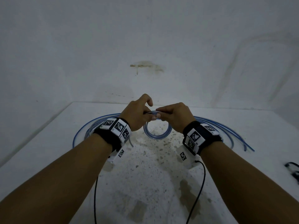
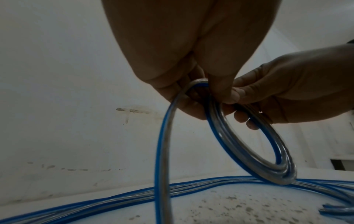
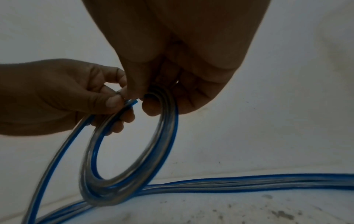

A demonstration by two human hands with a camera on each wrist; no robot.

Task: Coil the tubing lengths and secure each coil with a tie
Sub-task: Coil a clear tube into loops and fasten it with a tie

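A: Any containers here?

B: I see none. Just a white table [image 1: 48, 143] with loose tubing [image 1: 226, 126] lying in a long arc on it, running behind both wrists.

A: And the coil?

B: The coil [image 1: 155, 135] hangs upright above the table's middle, held at its top by both hands. The left hand [image 1: 137, 113] pinches the top between thumb and fingers, with the forefinger arched above. The right hand [image 1: 173, 115] has its fingers curled round the top just beside the left, fingertips nearly touching.

A: What do the wrist views add?

B: The left wrist view shows the coil [image 2: 249, 144] as several turns, clear with a blue stripe, its bottom meeting the loose tubing [image 2: 114, 197]. One strand [image 2: 162, 151] drops from the left hand [image 2: 182, 45] toward the table. The right hand [image 2: 287, 91] appears at the side, gripping the turns.

A: And the right wrist view?

B: There a cut end [image 3: 134, 103] pokes out between the two hands, by the left hand [image 3: 57, 94]. The right hand [image 3: 182, 53] wraps the coil [image 3: 130, 159], which looks blurred. The head view alone shows black ties [image 1: 292, 168] at the table's right edge.
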